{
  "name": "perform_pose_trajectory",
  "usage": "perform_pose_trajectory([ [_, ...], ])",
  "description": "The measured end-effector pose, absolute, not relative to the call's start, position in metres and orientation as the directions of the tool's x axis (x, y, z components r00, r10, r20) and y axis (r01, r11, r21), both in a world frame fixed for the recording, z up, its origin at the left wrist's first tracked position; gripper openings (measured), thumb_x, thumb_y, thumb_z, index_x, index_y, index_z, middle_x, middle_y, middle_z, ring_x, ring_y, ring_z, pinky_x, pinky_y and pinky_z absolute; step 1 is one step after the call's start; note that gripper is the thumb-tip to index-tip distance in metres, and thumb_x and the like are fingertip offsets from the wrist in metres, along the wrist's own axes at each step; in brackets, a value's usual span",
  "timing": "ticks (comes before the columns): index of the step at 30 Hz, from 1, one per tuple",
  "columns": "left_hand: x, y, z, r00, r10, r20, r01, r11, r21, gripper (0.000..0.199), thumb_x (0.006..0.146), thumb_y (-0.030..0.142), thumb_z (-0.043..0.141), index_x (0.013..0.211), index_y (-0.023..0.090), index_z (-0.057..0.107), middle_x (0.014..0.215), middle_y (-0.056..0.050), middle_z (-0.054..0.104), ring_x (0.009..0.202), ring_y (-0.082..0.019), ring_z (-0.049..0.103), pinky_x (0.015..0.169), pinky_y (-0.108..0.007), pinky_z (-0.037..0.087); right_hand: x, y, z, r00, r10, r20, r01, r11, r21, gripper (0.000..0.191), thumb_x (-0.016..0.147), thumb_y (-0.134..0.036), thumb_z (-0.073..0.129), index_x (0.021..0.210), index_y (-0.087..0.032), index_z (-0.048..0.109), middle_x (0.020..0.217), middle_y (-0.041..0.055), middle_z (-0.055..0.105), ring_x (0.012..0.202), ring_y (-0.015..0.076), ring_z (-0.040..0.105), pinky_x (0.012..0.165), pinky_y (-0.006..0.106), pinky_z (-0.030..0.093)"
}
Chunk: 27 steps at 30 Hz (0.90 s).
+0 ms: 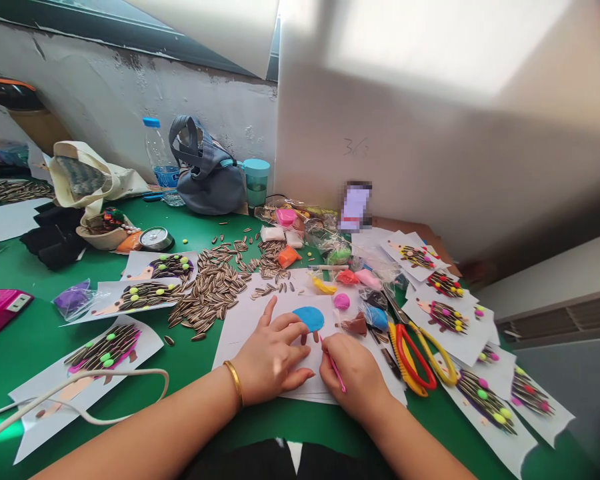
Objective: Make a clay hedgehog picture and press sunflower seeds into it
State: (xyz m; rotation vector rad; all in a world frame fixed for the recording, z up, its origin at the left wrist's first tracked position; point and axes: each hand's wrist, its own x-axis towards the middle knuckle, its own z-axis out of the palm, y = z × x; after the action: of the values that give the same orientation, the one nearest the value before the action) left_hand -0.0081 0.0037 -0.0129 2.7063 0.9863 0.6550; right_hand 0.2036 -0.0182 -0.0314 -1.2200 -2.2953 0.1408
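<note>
White paper lies before me, bearing a flat blue clay oval with small brown pieces below it. My left hand rests on the paper with its fingers spread, just left of the oval, and holds nothing. Closed around a thin pink tool, my right hand has the tool's tip near the brown pieces. A ball of magenta clay sits to the right of the oval.
Sunflower seeds are heaped at the left of the paper. Scissors and bagged clay lie to the right. Finished hedgehog pictures flank both sides. A white cable crosses the front left. A bag stands behind.
</note>
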Motion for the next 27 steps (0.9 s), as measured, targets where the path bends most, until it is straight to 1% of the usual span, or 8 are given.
perform_pose_trajectory([
  [5, -0.008, 0.004, -0.013, 0.683, 0.653, 0.329, 0.561, -0.756, 0.337, 0.023, 0.088, 0.047, 0.064, 0.097, 0.028, 0.073, 0.113, -0.003, 0.068, 0.119, -0.027, 0.055, 0.118, -0.063, -0.005, 0.204, -0.02, -0.031, -0.468, 0.797, 0.382, 0.727, 0.593, -0.346, 0.017, 0.083, -0.007, 0.043, 0.078, -0.022, 0.048, 0.069, 0.0013, 0.05, 0.062, 0.018, 0.046, 0.057, 0.03, 0.032],
  [9, -0.009, 0.004, -0.013, 0.684, 0.656, 0.32, 0.559, -0.753, 0.348, 0.023, 0.088, 0.047, 0.064, 0.098, 0.028, 0.073, 0.114, -0.003, 0.068, 0.119, -0.027, 0.054, 0.119, -0.063, -0.004, 0.207, -0.021, -0.025, -0.412, 0.81, 0.417, 0.734, 0.566, -0.376, 0.014, 0.083, -0.009, 0.045, 0.079, -0.022, 0.047, 0.069, 0.0009, 0.049, 0.063, 0.0182, 0.045, 0.058, 0.031, 0.032],
  [15, -0.01, 0.005, -0.014, 0.684, 0.653, 0.325, 0.561, -0.756, 0.338, 0.025, 0.088, 0.048, 0.063, 0.099, 0.028, 0.072, 0.113, -0.003, 0.067, 0.12, -0.027, 0.054, 0.119, -0.063, -0.002, 0.203, -0.02, -0.028, -0.504, 0.775, 0.382, 0.66, 0.631, -0.408, 0.016, 0.086, -0.007, 0.043, 0.08, -0.021, 0.048, 0.071, 0.0017, 0.051, 0.065, 0.0174, 0.047, 0.06, 0.029, 0.034],
  [19, -0.009, 0.005, -0.015, 0.69, 0.648, 0.322, 0.557, -0.759, 0.336, 0.024, 0.088, 0.048, 0.063, 0.097, 0.028, 0.072, 0.113, -0.004, 0.066, 0.118, -0.027, 0.054, 0.118, -0.064, -0.001, 0.201, -0.02, -0.034, -0.459, 0.787, 0.412, 0.691, 0.608, -0.392, 0.017, 0.085, -0.006, 0.042, 0.077, -0.021, 0.047, 0.069, 0.001, 0.048, 0.063, 0.0172, 0.044, 0.058, 0.029, 0.031],
  [22, -0.011, 0.006, -0.014, 0.69, 0.643, 0.334, 0.55, -0.765, 0.336, 0.022, 0.087, 0.047, 0.064, 0.098, 0.029, 0.072, 0.114, -0.003, 0.065, 0.118, -0.027, 0.053, 0.118, -0.064, 0.002, 0.201, -0.02, -0.035, -0.453, 0.784, 0.426, 0.661, 0.615, -0.43, 0.014, 0.085, -0.007, 0.044, 0.081, -0.02, 0.049, 0.072, 0.0013, 0.05, 0.064, 0.017, 0.045, 0.059, 0.029, 0.033],
  [24, -0.014, 0.007, -0.012, 0.677, 0.643, 0.359, 0.556, -0.766, 0.323, 0.021, 0.088, 0.045, 0.064, 0.097, 0.029, 0.072, 0.11, -0.003, 0.066, 0.114, -0.026, 0.054, 0.117, -0.063, 0.008, 0.201, -0.02, -0.035, -0.452, 0.784, 0.425, 0.64, 0.617, -0.458, 0.013, 0.086, -0.008, 0.045, 0.084, -0.02, 0.05, 0.074, 0.0016, 0.052, 0.066, 0.0169, 0.047, 0.061, 0.028, 0.035],
  [26, -0.018, 0.009, -0.011, 0.647, 0.661, 0.379, 0.589, -0.75, 0.301, 0.018, 0.09, 0.042, 0.063, 0.093, 0.027, 0.073, 0.101, -0.003, 0.066, 0.104, -0.025, 0.056, 0.111, -0.058, 0.026, 0.201, -0.019, -0.035, -0.446, 0.79, 0.42, 0.636, 0.61, -0.472, 0.013, 0.087, -0.008, 0.045, 0.086, -0.02, 0.05, 0.074, 0.0014, 0.052, 0.066, 0.0166, 0.048, 0.061, 0.028, 0.036],
  [27, -0.02, 0.01, -0.011, 0.632, 0.677, 0.378, 0.614, -0.735, 0.289, 0.018, 0.09, 0.04, 0.062, 0.088, 0.025, 0.072, 0.095, -0.003, 0.066, 0.096, -0.023, 0.056, 0.103, -0.053, 0.037, 0.201, -0.019, -0.035, -0.444, 0.793, 0.417, 0.638, 0.607, -0.475, 0.013, 0.087, -0.009, 0.045, 0.086, -0.02, 0.05, 0.074, 0.0012, 0.052, 0.066, 0.0164, 0.048, 0.061, 0.028, 0.036],
])
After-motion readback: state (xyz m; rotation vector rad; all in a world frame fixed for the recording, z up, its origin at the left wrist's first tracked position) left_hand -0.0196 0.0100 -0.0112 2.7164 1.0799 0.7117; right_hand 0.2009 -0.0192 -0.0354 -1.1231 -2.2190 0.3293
